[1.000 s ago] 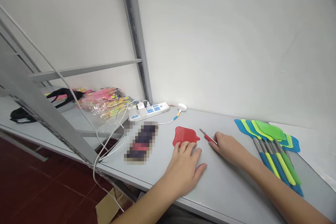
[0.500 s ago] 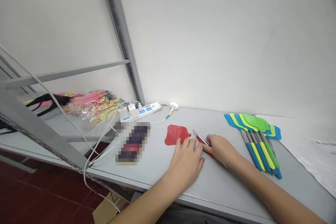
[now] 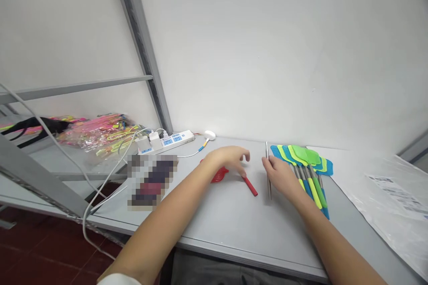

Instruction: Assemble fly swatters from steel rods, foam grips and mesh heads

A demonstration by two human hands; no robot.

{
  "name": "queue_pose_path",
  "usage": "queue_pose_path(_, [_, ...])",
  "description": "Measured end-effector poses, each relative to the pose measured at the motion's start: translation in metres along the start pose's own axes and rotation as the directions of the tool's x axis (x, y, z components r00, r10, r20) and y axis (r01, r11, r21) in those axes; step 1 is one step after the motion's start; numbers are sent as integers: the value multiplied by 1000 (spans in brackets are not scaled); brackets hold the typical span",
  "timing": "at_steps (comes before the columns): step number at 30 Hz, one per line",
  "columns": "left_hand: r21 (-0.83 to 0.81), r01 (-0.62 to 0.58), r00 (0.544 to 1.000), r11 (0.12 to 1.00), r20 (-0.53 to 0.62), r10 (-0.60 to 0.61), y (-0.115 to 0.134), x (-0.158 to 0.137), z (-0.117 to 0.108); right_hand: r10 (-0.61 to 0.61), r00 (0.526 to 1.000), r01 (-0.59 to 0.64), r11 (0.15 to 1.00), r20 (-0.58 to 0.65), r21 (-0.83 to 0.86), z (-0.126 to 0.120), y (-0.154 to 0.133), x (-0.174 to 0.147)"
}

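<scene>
My left hand (image 3: 230, 159) hovers over the middle of the desk, its fingers apart and curved downward. Its thumb tip is beside the upper end of a red handle (image 3: 250, 186); whether they touch I cannot tell. Partly hidden behind the left wrist lies a red perforated fly swatter head (image 3: 220, 176). My right hand (image 3: 281, 174) is closed around a thin metal rod (image 3: 266, 150), held nearly upright; below the fingers it looks doubled. Just right of this hand is a fanned pile of blue, yellow and green fly swatters (image 3: 306, 155) with metal shafts.
A white power strip (image 3: 177, 139) with plugs and cables sits at the back left, near a white oval device (image 3: 210, 135). A pixelated item (image 3: 152, 182) lies at left. Bagged colourful items (image 3: 100, 131) are beyond the metal frame (image 3: 140, 40). White plastic sheeting (image 3: 377, 196) covers the right side.
My left hand has lifted off the desk beside the red swatter head and come over the red handle. My right hand has raised the metal rod and turned it more upright, away from the handle.
</scene>
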State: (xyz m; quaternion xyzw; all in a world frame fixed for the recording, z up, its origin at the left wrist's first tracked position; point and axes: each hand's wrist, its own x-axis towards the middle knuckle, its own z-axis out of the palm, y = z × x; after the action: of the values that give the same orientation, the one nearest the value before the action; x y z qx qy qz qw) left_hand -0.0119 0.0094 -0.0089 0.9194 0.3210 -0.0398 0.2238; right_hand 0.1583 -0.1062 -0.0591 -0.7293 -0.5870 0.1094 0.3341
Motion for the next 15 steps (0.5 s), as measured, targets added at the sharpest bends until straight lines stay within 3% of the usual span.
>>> queue_pose_path(4, [-45, -152, 987, 987, 53, 154, 14, -4, 28, 0, 986, 17, 995, -168, 103, -7, 2, 0])
queue_pose_path(9, [-149, -227, 974, 962, -29, 225, 12, -23, 50, -20, 939, 104, 968, -343, 229, -8, -5, -9])
queue_pose_path(15, [-367, -157, 972, 917, -223, 78, 23, -25, 64, -123, 773, 313, 927, -622, 206, -11, -14, -12])
